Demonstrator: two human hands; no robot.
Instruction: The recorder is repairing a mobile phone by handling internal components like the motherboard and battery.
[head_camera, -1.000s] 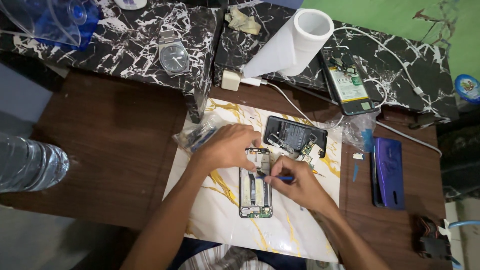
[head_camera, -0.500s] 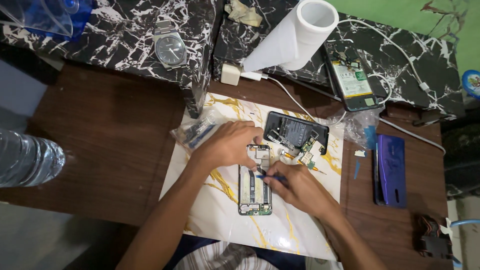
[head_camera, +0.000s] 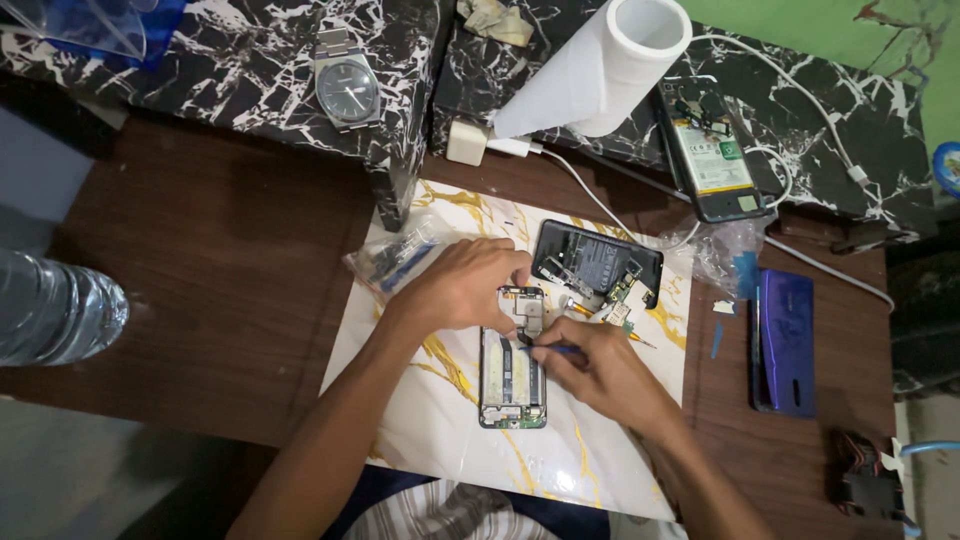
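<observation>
A thin blue-handled tool (head_camera: 556, 349) is pinched between the thumb and fingertips of the right hand (head_camera: 600, 372), the fingers being drawn close around it in a tight, pen-like grasp, and its tip is laid against the upper middle of an opened phone frame (head_camera: 512, 365). The left hand (head_camera: 462, 285) is curled over the top end of that frame, the fingers bent and pressed down on its upper edge and corner so that it is held flat rather than lifted; the hand is closed about the frame only loosely, with the palm raised. The frame is laid lengthwise on a white marble-patterned mat (head_camera: 440, 420) with gold veins, directly beneath and between both hands, its lower end left uncovered. Just above the right hand a second dark phone body (head_camera: 596, 262) is set at a slant on the mat, with small loose parts (head_camera: 616, 305) beside it. A clear bag of parts (head_camera: 400, 258) is placed just left of the left hand. Well apart, on the brown table, a purple phone back cover (head_camera: 785, 342) is seen to the right, and a wristwatch (head_camera: 346, 88), a white paper roll (head_camera: 600, 72) and another opened phone (head_camera: 712, 160) are set on the black marbled blocks above.
</observation>
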